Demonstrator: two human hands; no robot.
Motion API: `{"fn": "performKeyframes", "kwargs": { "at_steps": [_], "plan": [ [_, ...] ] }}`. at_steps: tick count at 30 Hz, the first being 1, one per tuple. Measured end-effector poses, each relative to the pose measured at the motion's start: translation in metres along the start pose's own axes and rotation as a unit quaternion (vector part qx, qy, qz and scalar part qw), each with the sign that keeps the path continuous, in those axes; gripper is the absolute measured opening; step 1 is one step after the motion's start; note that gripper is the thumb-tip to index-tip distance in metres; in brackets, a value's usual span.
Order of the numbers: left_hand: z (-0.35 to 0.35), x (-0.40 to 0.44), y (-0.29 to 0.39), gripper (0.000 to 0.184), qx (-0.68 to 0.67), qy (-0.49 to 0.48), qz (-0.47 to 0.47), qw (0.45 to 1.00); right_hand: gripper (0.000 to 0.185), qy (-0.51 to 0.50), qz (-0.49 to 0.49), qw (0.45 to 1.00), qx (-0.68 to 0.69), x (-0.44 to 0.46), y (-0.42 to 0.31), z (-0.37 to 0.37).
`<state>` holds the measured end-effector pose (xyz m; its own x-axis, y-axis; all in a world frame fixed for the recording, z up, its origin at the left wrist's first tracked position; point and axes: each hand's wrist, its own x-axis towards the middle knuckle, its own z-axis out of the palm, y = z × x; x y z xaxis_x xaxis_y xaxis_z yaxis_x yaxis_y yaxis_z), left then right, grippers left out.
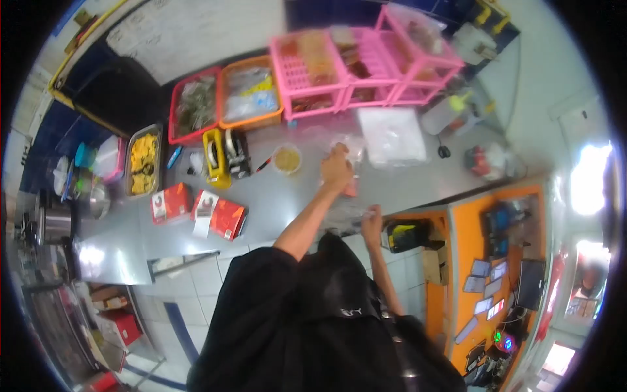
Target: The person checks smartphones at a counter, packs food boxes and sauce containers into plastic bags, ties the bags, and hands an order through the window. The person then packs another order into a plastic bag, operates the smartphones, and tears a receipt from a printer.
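On the worktop (392,188), a clear plastic bag (355,146) is partly covered by the left hand (336,168), fingers curled; its grip cannot be told. The right hand (372,223) is held near the worktop's edge, fingers bent, hold unclear. The bag is judged light, limp, slippery, best pinched at its rim.

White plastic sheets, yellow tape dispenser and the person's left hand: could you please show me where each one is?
White plastic sheets (392,136): head view, middle of the top.
Yellow tape dispenser (219,170): head view, lower yellow body.
Left hand (336,170): head view, back of the hand.
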<state>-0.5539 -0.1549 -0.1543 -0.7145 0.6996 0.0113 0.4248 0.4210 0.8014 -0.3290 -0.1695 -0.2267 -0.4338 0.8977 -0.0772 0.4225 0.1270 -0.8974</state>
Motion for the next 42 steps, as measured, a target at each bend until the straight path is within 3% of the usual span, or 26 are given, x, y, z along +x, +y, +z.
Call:
{"fn": "performKeyframes", "kwargs": {
  "at_steps": [2,4,6,7,8,10,11,12,13,16,17,19,21,23,24,26,28,29,30,31,32,34,38,42],
  "plan": [
    [-0.011,0.010,0.016,0.035,0.003,0.075,0.113,0.991,0.026,-0.022,0.043,0.997,0.055,0.050,0.026,0.035],
    [-0.029,0.004,0.041,0.033,-0.036,0.118,0.138,0.983,0.032,-0.027,0.084,0.987,0.134,0.087,0.025,0.049],
    [-0.049,-0.012,0.068,0.029,-0.034,0.124,0.146,0.981,0.032,-0.082,0.018,0.943,0.321,0.094,-0.006,0.049],
    [-0.047,-0.016,0.071,0.029,-0.024,0.105,0.148,0.983,0.037,-0.133,0.047,0.873,0.467,0.108,0.060,0.075],
    [-0.041,-0.024,0.070,0.029,-0.003,0.090,0.117,0.989,0.037,-0.123,0.063,0.869,0.475,0.105,0.058,0.067],
    [-0.022,-0.030,0.049,0.029,0.021,0.069,0.085,0.994,0.035,-0.265,0.051,0.919,0.286,0.131,0.014,0.030],
    [-0.002,-0.033,0.018,0.031,0.043,0.043,0.044,0.997,0.035,-0.261,0.057,0.919,0.289,0.131,-0.003,0.011],
    [0.010,-0.036,-0.001,0.034,0.064,0.018,0.002,0.998,0.031,-0.193,-0.028,0.970,0.145,0.131,-0.018,-0.008],
    [0.005,-0.040,0.005,0.034,0.064,0.010,0.001,0.998,0.027,-0.119,-0.108,0.987,-0.005,0.131,-0.028,-0.023],
    [-0.019,-0.054,0.037,0.040,-0.001,-0.034,-0.047,0.998,0.018,-0.123,-0.078,0.989,0.031,0.148,-0.032,-0.061],
    [-0.024,-0.059,0.038,0.042,0.015,-0.003,0.000,1.000,0.018,-0.122,-0.080,0.989,0.033,0.160,-0.039,-0.069],
    [-0.038,-0.065,0.043,0.045,0.034,0.026,0.049,0.998,0.012,0.010,-0.135,0.990,-0.035,0.185,-0.055,-0.083],
    [-0.054,-0.075,0.054,0.040,-0.046,-0.036,-0.066,0.996,0.011,0.090,-0.216,0.971,-0.037,0.232,-0.041,-0.081],
    [-0.065,-0.084,0.065,0.038,-0.054,-0.067,-0.066,0.994,0.015,0.035,-0.243,0.944,-0.223,0.286,0.016,-0.071],
    [-0.069,-0.087,0.067,0.036,-0.063,-0.093,-0.062,0.992,0.015,0.027,-0.248,0.943,-0.221,0.298,0.020,-0.078],
    [-0.070,-0.098,0.057,0.034,-0.025,-0.111,-0.046,0.992,0.028,-0.152,-0.216,0.909,-0.323,0.320,0.021,-0.081],
    [-0.069,-0.119,0.043,0.032,0.035,-0.129,-0.028,0.991,0.043,-0.240,-0.297,0.849,-0.365,0.322,0.021,-0.091],
    [-0.065,-0.128,0.035,0.033,0.057,-0.113,-0.032,0.991,0.058,-0.241,-0.395,0.824,-0.327,0.327,0.040,-0.088],
    [-0.057,-0.140,0.026,0.033,0.054,-0.085,-0.013,0.995,0.062,-0.289,-0.345,0.810,-0.374,0.322,0.033,-0.084],
    [-0.049,-0.145,0.020,0.033,0.055,-0.059,0.014,0.997,0.065,-0.312,-0.361,0.798,-0.367,0.322,0.029,-0.082],
    [-0.047,-0.148,0.024,0.033,0.049,-0.083,-0.033,0.995,0.057,-0.346,-0.343,0.792,-0.368,0.312,-0.005,-0.084],
    [-0.043,-0.153,0.036,0.032,0.038,-0.094,-0.096,0.990,0.043,-0.298,-0.451,0.788,-0.295,0.319,0.006,-0.078],
    [-0.030,-0.156,0.040,0.030,0.007,-0.088,-0.083,0.993,0.037,-0.262,-0.454,0.769,-0.364,0.310,0.014,-0.079],
    [-0.033,-0.159,0.040,0.032,0.018,-0.094,-0.071,0.993,0.044,-0.201,-0.480,0.728,-0.446,0.320,0.058,-0.075]
  ]
}}
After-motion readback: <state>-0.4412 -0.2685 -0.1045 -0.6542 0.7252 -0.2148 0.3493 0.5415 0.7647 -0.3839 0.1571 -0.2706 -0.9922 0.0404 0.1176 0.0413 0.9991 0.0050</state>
